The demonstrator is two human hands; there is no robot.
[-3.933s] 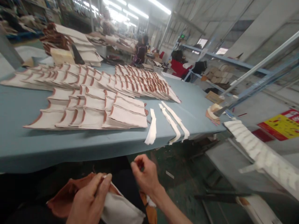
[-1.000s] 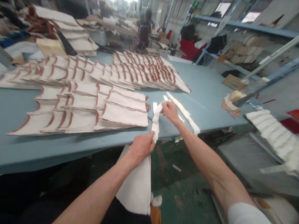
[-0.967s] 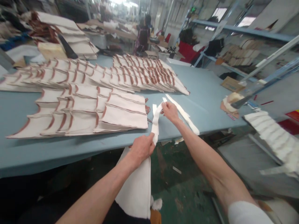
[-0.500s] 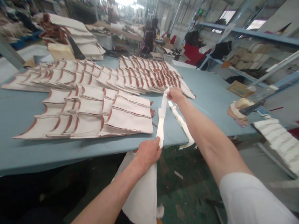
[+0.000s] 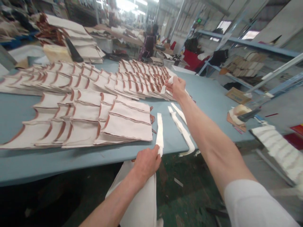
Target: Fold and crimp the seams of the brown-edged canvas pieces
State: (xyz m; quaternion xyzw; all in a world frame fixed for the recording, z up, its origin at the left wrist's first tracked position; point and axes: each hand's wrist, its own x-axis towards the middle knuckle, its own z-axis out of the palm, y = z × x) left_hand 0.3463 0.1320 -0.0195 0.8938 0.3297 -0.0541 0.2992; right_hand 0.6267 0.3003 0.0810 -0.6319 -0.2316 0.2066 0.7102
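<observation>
Left hand [image 5: 146, 165] at the near edge of the worktop [image 5: 213, 108], fingers closed on a pale cloth piece [image 5: 143, 197] hanging below. Fingertips also touch the low end of a white strip [image 5: 159, 126] on the worktop; can't tell if they pinch it or just press. Risk: hanging weight seems to sit on one grip, so loosening up for the strip could drop the cloth. Strip end is right at the edge too; a tug could pull it off.

Cloth looks off-white, flat, straight seamed right side, bit of brown by the hand. Strip is narrow, flat, fairly straight.

Just right: two loose strips [image 5: 183, 131], wavy, one partly hidden by the right forearm. A low arm sweep could shift them.

Front stack [image 5: 130, 124] left of the strip: overlapping pale panels, brown edging.

Right hand [image 5: 175, 88] farther out, well apart from the left, fingers closed on a curled white piece [image 5: 163, 90]. Rear stack [image 5: 132, 80] close by; could snag if the hand swings low.
</observation>
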